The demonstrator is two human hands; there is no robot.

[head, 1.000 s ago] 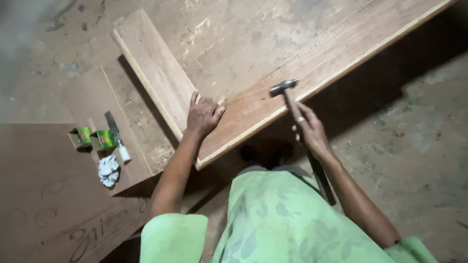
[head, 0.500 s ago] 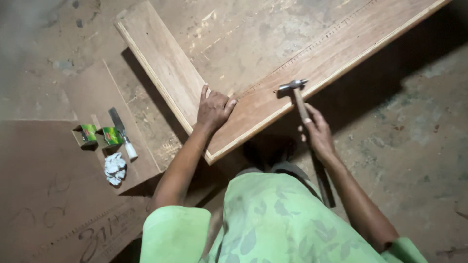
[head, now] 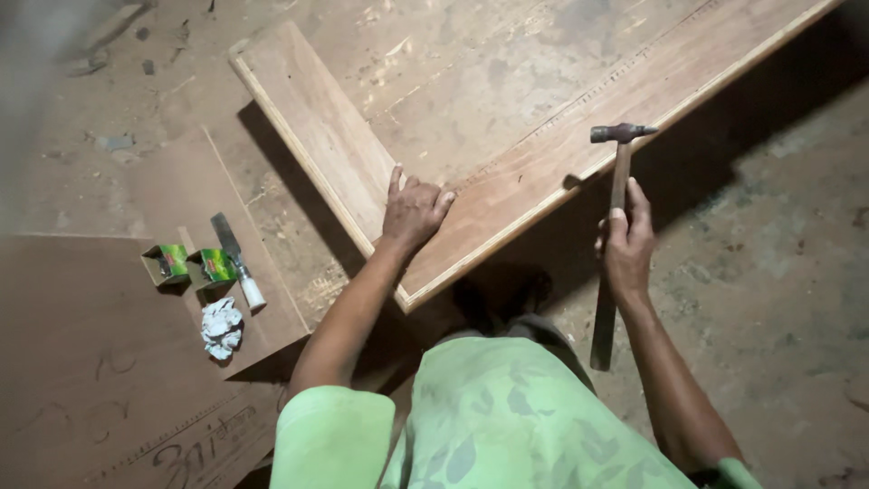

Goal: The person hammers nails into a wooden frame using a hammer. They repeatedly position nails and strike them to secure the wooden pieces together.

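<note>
One hammer (head: 615, 181) is in view, with a metal head and a long wooden handle. Two hands show: one left hand (head: 415, 210) and one right hand (head: 626, 243). Two wooden boards meet at a corner, one short board (head: 312, 127) and one long board (head: 579, 154). Two small green boxes (head: 167, 263) (head: 217, 265) sit side by side. One chisel (head: 237, 261). One crumpled white paper (head: 221, 328). Two flat brown sheets (head: 81, 362) (head: 195, 195) lie on the floor.

The left hand (head: 414, 210) lies flat on the wooden board (head: 579, 154), near the corner where this board meets a second board (head: 317, 136) that goes to the far left. The right hand (head: 626, 243) holds the hammer (head: 612, 213) to the right, just beside the near edge of the board. At the left, on a flat sheet (head: 109, 362), lie two small boxes (head: 192, 265), a chisel (head: 237, 260) just right of them, and crumpled paper (head: 221, 328) nearer.
</note>
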